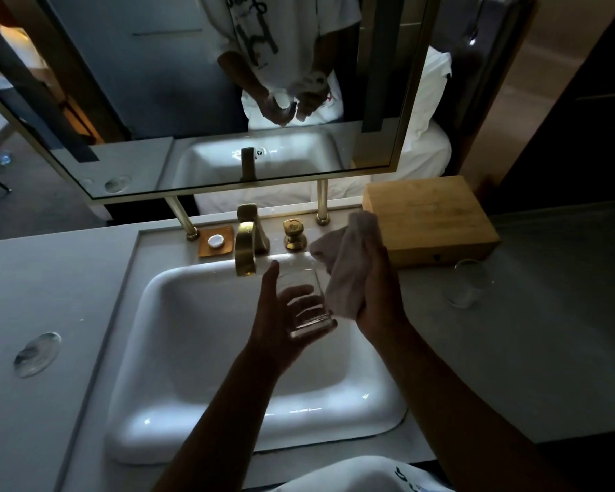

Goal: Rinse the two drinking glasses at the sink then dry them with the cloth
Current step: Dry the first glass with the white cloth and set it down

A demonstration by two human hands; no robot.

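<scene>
- A glass point(308, 307) lies tilted in the left hand point(281, 314) over the sink point(178, 349), fingers loosely cupped round it.
- The right hand point(377, 296) grips the cloth point(348, 264) just beside it.
- A second glass point(471, 284) stands on the counter point(512, 349), well apart.
- Risk: the loose, likely wet hold could let the glass slip into the basin.
- No writing is legible.

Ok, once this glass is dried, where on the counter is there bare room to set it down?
Bare grey counter lies right of the white sink, in front of the second clear glass and bamboo box. Left is bare near the sink, beyond two round glass coasters. The ledge round the gold faucet is crowded.
</scene>
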